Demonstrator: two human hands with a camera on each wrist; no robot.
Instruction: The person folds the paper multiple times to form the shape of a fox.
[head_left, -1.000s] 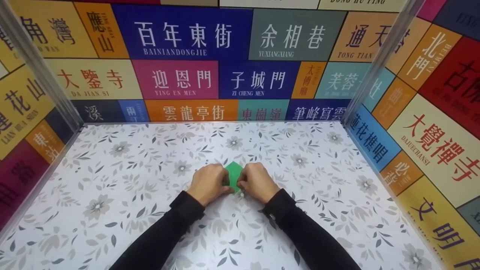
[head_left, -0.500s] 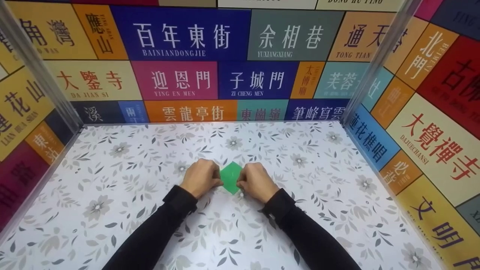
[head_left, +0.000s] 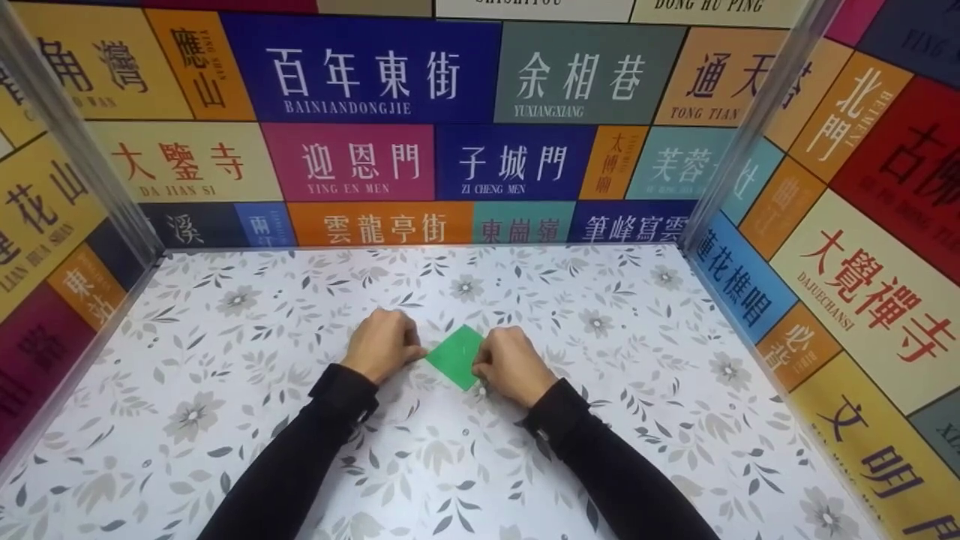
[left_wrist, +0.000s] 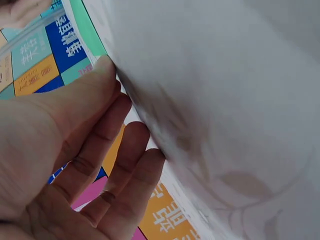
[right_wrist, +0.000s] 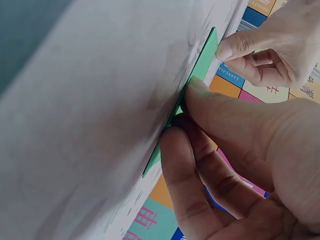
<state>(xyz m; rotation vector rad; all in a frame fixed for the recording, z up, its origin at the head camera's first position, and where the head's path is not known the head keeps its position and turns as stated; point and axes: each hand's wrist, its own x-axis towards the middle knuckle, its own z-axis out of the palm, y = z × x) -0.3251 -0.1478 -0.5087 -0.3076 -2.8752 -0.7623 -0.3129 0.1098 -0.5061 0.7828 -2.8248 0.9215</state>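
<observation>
A small green sheet of paper (head_left: 454, 357) lies like a diamond on the patterned tabletop. At its left corner is my left hand (head_left: 381, 346), with thumb and forefinger close together on the tip. The left wrist view shows that thumb (left_wrist: 104, 70) against the end of the green paper (left_wrist: 86, 27). Over the paper's right side sits my right hand (head_left: 516, 366), fingers curled, covering that corner. Seen from the right wrist, the thumb (right_wrist: 197, 90) and bent fingers of my right hand pinch the edge of the green paper (right_wrist: 204, 60).
The white tabletop (head_left: 247, 450) carries a grey leaf and flower print. Panels with coloured sign blocks (head_left: 360, 67) stand behind it and on both sides. Clear upright strips (head_left: 724, 161) mark the back corners.
My left hand has slid leftward along the paper, uncovering more of its green surface as far as the left corner. The right hand has stayed in place, still holding the right side.
</observation>
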